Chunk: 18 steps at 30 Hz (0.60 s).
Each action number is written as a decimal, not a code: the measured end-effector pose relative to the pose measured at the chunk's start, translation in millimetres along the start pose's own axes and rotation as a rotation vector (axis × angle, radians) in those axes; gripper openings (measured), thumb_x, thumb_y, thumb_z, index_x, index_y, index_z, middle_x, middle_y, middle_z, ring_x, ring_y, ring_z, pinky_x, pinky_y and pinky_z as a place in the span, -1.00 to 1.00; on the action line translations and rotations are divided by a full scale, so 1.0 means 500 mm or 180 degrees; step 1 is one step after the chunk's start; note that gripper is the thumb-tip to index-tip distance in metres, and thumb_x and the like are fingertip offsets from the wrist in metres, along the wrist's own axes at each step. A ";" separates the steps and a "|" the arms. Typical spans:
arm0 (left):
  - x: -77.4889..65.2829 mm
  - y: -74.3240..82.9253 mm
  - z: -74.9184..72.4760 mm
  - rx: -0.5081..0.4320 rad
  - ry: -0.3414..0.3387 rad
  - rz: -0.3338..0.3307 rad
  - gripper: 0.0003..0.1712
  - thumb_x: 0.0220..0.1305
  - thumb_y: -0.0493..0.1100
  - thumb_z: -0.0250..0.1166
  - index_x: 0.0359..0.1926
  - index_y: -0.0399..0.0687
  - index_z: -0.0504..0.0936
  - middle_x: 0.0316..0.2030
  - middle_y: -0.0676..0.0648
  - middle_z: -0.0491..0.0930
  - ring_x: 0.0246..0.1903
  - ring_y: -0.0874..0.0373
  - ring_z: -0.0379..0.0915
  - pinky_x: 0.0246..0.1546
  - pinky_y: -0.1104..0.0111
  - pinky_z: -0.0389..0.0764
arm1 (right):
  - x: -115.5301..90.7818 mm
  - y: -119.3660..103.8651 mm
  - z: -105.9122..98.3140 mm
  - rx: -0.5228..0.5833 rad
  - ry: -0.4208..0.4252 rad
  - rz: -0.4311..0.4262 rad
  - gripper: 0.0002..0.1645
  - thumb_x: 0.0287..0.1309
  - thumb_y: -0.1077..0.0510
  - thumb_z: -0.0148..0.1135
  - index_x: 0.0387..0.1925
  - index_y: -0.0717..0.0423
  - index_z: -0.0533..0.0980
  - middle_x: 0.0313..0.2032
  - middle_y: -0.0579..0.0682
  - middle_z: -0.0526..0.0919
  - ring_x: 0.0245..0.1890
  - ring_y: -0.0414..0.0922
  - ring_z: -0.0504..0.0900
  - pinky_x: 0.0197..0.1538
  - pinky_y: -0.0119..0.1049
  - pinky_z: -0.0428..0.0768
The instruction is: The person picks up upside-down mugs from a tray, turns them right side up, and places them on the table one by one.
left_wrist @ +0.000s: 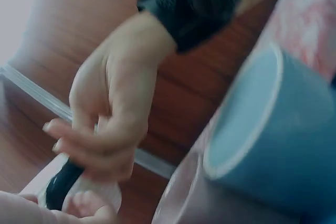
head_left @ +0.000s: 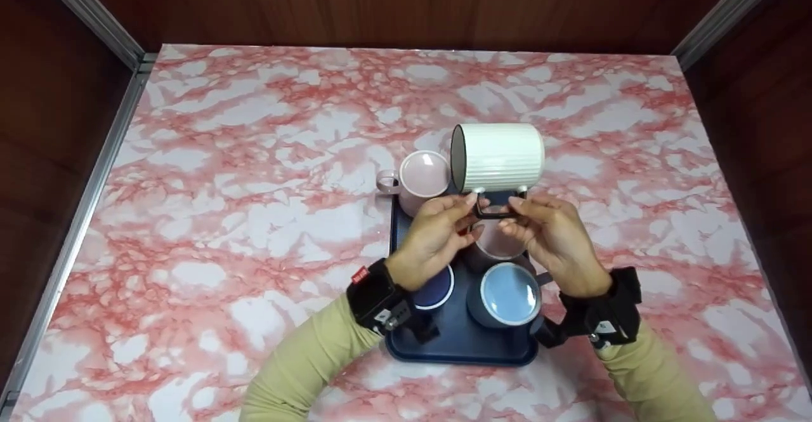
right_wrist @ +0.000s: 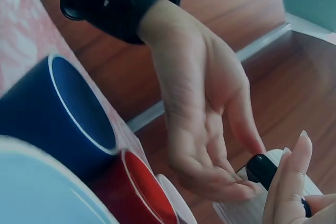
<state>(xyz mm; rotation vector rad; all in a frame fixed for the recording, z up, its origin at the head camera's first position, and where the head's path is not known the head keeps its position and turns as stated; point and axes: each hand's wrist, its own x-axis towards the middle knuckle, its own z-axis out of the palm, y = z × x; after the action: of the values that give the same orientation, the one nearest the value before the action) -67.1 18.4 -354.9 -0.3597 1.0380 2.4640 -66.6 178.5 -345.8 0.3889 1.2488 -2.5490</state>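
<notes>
A white ribbed mug (head_left: 501, 155) with a black rim and black handle lies sideways in the air, its mouth to the left and its handle toward me. My left hand (head_left: 438, 238) pinches the handle's left end between thumb and fingers. At the right end, my right hand (head_left: 558, 238) grips the same handle. Beneath both hands is a dark blue tray (head_left: 444, 349) bearing several upright mugs. A mauve mug (head_left: 498, 241) sits right below the fingers, while a light blue mug (head_left: 509, 294) stands near the right wrist. My left wrist partly covers a dark blue mug (head_left: 436, 290).
A pale pink mug (head_left: 424, 178) stands at the tray's far left, handle pointing left. Between it and the dark blue one, a red mug (right_wrist: 139, 187) shows in the right wrist view. Brown wooden panels (head_left: 406, 6) enclose the pink-and-white marbled table (head_left: 254, 174).
</notes>
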 end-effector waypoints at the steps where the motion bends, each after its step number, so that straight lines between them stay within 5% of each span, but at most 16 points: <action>1: 0.000 -0.002 0.002 -0.0110 0.0005 0.0022 -0.81 0.34 -0.34 -0.02 -0.41 -0.20 0.47 -0.43 -0.04 0.49 -0.42 0.18 0.36 -0.37 0.38 0.36 | 0.000 0.003 0.001 0.0003 -0.0023 -0.0001 -0.68 0.23 0.48 -0.14 -0.47 0.38 0.54 -0.50 0.19 0.58 -0.63 -0.06 0.57 -0.47 -0.37 0.58; 9: -0.002 -0.002 0.004 -0.0387 0.0005 0.0066 -0.78 0.35 -0.38 -0.10 -0.41 -0.26 0.43 -0.51 -0.06 0.41 -0.49 0.21 0.33 -0.46 0.42 0.33 | -0.001 0.020 -0.002 -0.0252 -0.0270 -0.0044 -0.80 0.22 0.42 -0.01 -0.37 0.40 0.56 -0.43 0.22 0.63 -0.61 -0.09 0.59 -0.47 -0.39 0.58; 14: -0.014 0.007 0.000 -0.0257 -0.0075 0.0216 -0.83 0.36 -0.39 -0.11 -0.32 -0.37 0.39 -0.51 -0.08 0.38 -0.52 0.20 0.31 -0.50 0.46 0.36 | 0.001 0.021 -0.006 -0.1015 -0.0511 -0.0133 -0.81 0.20 0.30 0.11 -0.32 0.41 0.54 -0.49 0.20 0.62 -0.58 -0.09 0.61 -0.47 -0.32 0.60; 18: -0.024 0.028 -0.002 -0.0118 -0.0177 0.0468 -0.86 0.35 -0.39 -0.09 -0.27 -0.43 0.37 -0.48 -0.10 0.36 -0.51 0.20 0.30 -0.52 0.49 0.38 | 0.000 0.000 -0.016 -0.1822 -0.0639 -0.0457 -0.64 0.19 0.16 0.15 -0.22 0.48 0.50 -0.49 0.25 0.60 -0.53 0.03 0.62 -0.45 -0.11 0.61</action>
<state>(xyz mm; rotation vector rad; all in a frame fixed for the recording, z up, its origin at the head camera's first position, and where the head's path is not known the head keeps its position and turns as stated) -63.3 5.2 -342.1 -0.2324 1.0305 2.6107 -65.5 184.7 -350.4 -0.0815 1.8823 -2.1273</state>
